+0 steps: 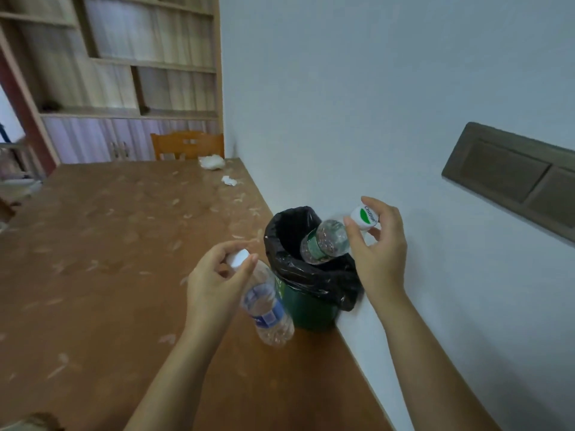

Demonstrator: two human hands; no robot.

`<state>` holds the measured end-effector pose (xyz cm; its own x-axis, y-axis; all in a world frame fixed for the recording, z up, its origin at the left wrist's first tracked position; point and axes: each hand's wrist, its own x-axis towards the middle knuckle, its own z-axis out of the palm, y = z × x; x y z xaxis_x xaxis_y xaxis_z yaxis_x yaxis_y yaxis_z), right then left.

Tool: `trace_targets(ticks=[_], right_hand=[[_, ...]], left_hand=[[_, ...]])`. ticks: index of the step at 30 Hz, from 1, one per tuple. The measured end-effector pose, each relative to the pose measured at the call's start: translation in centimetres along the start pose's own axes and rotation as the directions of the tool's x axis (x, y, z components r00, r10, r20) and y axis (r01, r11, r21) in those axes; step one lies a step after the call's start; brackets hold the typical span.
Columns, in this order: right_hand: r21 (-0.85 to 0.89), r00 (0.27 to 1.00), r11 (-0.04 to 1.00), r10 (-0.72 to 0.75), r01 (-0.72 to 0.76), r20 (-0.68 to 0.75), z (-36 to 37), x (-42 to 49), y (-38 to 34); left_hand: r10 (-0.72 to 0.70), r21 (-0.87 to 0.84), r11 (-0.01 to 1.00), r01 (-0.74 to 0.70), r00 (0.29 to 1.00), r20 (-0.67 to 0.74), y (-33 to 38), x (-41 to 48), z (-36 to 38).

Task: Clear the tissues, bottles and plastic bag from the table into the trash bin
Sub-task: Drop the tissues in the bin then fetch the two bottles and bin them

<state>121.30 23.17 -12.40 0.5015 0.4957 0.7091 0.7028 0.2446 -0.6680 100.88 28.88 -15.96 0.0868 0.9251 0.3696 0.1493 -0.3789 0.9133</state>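
Brown table (109,244) fills the left, its right edge against the wall. The green bin (311,309) with a black liner (314,276) stands on that edge, in front of me. My right hand (378,244) is curled, fingertips pinching the white cap of the green bottle (325,241), which tilts with its base down inside the bin's mouth. My left hand (214,281) is closed round the cap of the blue bottle (267,306), just left of the bin over the table; I cannot tell whether its base touches the top. At the far right corner lies a white lump (211,162), bag or tissue I cannot tell. A small tissue (229,181) lies just nearer.
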Motion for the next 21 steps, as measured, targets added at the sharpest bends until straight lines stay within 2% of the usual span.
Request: trace_targets(ticks=[8,12,15,21], right_hand=[[-0.019,0.976,0.989,0.146,-0.145,0.160,4.5,0.8,7.5],[-0.135,0.958,0.977,0.192,-0.165,0.214,5.9,-0.2,10.6],[-0.205,0.916,0.954,0.275,-0.221,0.293,6.0,-1.6,12.4],[-0.334,0.908,0.938,0.222,-0.098,0.356,4.6,-3.1,13.6]], left_hand=[[-0.042,0.077,0.996,0.048,0.996,-0.076,-1.1,0.7,1.3],[-0.100,0.069,0.992,0.107,0.990,-0.098,-2.5,0.4,1.4],[-0.145,0.068,0.986,0.152,0.983,-0.109,-3.3,0.0,1.8],[-0.145,0.031,0.988,0.151,0.980,-0.134,-3.4,0.0,2.5]])
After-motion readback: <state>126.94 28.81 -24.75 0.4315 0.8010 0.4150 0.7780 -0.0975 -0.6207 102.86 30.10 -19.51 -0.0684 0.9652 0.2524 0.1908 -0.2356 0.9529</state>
